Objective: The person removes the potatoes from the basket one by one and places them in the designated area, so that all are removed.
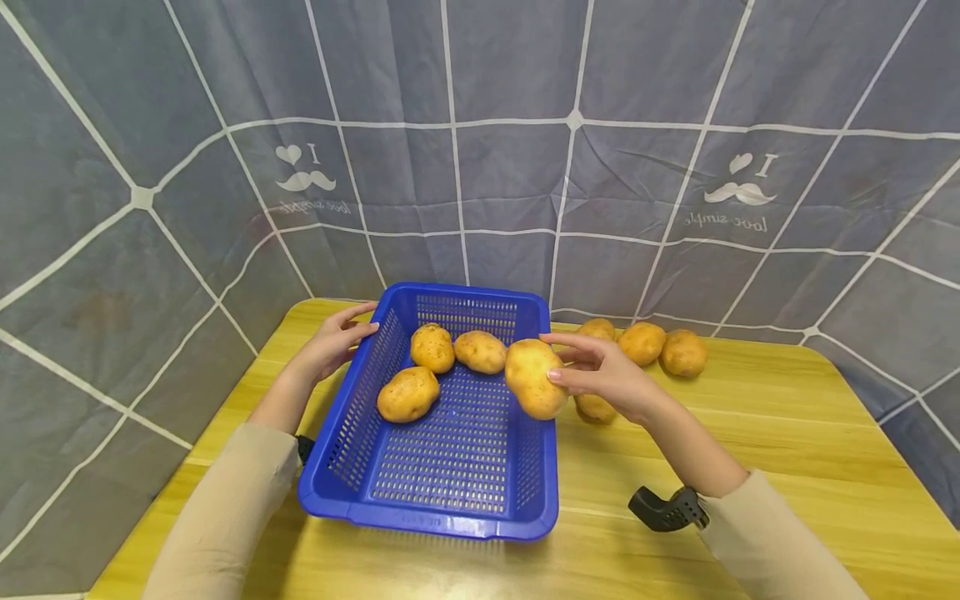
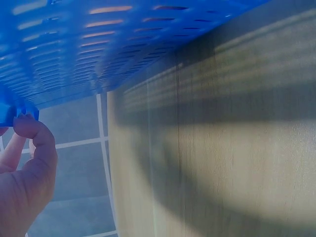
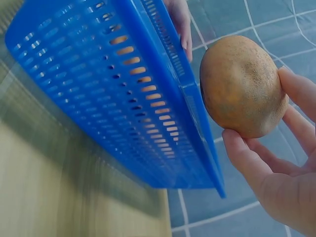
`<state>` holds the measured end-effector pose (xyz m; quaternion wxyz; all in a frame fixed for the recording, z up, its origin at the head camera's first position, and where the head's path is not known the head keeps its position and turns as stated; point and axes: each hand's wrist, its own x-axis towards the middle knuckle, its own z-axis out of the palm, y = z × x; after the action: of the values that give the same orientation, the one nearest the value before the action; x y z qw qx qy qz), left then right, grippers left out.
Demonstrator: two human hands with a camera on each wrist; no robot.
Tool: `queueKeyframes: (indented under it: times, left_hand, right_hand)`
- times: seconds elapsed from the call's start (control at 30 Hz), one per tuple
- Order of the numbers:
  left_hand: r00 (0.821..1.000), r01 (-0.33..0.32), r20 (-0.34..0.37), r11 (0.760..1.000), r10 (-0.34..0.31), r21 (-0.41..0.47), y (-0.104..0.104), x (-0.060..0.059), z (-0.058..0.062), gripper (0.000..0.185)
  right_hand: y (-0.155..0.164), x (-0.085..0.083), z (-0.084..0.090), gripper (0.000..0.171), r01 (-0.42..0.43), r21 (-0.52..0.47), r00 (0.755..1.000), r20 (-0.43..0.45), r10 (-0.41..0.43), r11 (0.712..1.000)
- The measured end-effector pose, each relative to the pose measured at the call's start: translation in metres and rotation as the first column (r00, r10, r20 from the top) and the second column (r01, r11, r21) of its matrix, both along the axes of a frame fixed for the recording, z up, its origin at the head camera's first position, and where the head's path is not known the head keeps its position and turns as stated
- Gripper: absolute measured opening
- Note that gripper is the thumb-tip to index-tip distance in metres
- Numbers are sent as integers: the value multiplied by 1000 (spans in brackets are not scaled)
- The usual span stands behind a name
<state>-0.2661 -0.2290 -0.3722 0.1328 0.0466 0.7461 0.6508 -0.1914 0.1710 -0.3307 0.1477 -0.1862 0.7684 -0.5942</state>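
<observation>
From the head view I see my right hand (image 1: 603, 377) pinching a potato (image 1: 534, 378) over the basket's (image 1: 442, 500) right rim, three potatoes inside, four more on the table (image 1: 787, 433) just beyond; my left hand (image 1: 333, 342) rests on the far left rim, fingers nearly straight. Left wrist: thumb (image 2: 37, 138) pressed at the basket's edge (image 2: 15, 111). Right wrist: fingers (image 3: 247, 158) curled round the potato (image 3: 242, 86), right beside the basket wall (image 3: 123, 89).

Both arms in tan sleeves reach forward, the left hand (image 1: 332, 343) stretched out with its fingers nearly straight and thumb up, the right hand (image 1: 602, 374) held up a little higher with fingers and thumb curled in a grip.
</observation>
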Motion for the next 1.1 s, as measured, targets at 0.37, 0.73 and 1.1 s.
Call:
queueKeyframes:
  times: [0.37, 0.73, 1.1]
  left_hand:
    - [1000, -3, -17, 1000, 3, -21, -1, 0, 0, 57]
    - [1000, 17, -8, 1000, -17, -11, -2, 3, 5, 58]
    - [1000, 7, -4, 1000, -7, 16, -2, 1, -2, 58]
  right_hand:
    - [26, 8, -2, 57, 86, 52, 996, 23, -87, 995]
    - [53, 16, -7, 58, 133, 64, 991, 5, -134, 989]
    - [84, 22, -22, 52, 169, 25, 985, 17, -169, 985]
